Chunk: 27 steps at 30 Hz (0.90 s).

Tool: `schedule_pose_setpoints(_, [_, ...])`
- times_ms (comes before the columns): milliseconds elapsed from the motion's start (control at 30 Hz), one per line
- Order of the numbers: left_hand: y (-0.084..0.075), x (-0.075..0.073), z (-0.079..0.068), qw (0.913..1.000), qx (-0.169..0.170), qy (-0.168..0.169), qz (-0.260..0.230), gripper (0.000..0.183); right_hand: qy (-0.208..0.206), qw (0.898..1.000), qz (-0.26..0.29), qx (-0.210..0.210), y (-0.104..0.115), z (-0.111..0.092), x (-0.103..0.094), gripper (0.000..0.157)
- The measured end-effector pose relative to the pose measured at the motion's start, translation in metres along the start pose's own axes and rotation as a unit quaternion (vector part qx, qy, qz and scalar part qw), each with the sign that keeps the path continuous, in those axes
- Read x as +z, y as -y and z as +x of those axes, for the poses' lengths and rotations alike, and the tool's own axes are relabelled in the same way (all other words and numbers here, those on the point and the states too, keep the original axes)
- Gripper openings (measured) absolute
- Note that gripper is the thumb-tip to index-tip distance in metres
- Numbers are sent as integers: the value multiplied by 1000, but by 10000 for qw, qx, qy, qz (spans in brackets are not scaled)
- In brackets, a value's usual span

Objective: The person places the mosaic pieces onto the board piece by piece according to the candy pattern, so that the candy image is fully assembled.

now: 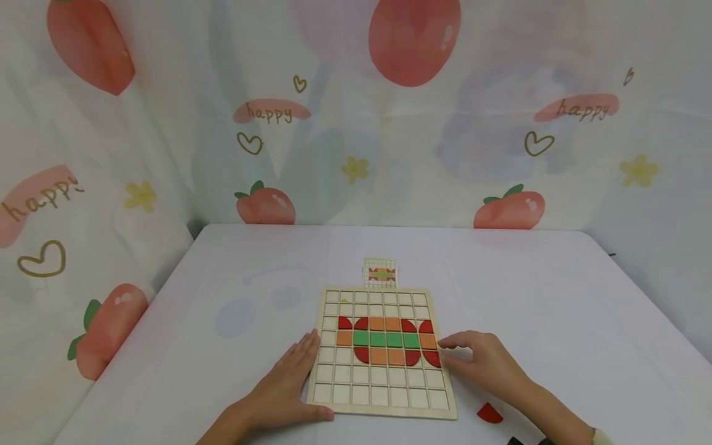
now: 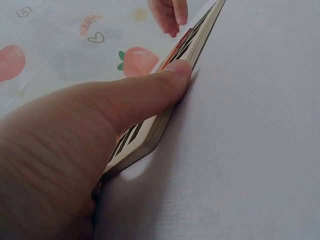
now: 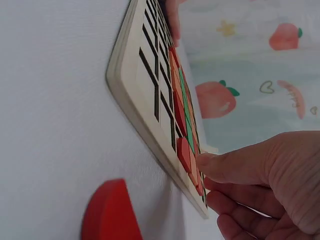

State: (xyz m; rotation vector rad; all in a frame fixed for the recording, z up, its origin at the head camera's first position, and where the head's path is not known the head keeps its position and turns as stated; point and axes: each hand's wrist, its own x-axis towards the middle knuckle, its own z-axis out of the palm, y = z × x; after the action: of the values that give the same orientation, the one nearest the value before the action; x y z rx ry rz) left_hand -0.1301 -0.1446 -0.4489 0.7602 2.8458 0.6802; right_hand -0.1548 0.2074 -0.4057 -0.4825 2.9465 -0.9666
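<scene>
A wooden grid board [image 1: 389,412] lies on the table, its middle rows holding a row of green squares [image 1: 385,339], orange squares [image 1: 384,356] and red quarter-round pieces [image 1: 361,354]. My left hand [image 1: 283,383] rests at the board's near left corner, fingers straight along the left side and thumb against the front edge. At the right edge, my right hand [image 1: 489,364] has its thumb and index finger apart, fingertips right at the end orange square [image 1: 428,341] and the red piece [image 1: 431,358] below it. In the right wrist view, the thumb tip overlaps these end pieces.
One loose red quarter-round piece [image 1: 489,413] lies on the white table near my right forearm. Behind the board stands a small pattern card [image 1: 381,273] showing a similar design. Dark objects [image 1: 517,441] show at the bottom edge. A printed cloth [image 1: 356,123] hangs behind the table.
</scene>
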Motion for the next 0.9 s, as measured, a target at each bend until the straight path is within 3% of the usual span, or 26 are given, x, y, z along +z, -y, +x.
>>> schedule_pose_setpoints(200, [0, 2, 1, 10000, 6, 26, 27, 119, 163, 9994, -252, -159, -15, -23, -11, 23])
schedule_pose_setpoints(400, [0, 1, 1, 10000, -12, -19, 84, 119, 430, 9989, -193, -26, -25, -36, -13, 25])
schedule_pose_setpoints(533, [1, 1, 0, 10000, -8, -18, 78, 119, 426, 9985, -235, -234, -31, -44, -13, 25])
schedule_pose_setpoints(900, [-1, 0, 0, 10000, -42, -2, 2, 119, 1292, 9898, 226, -555, -42, -61, -21, 37])
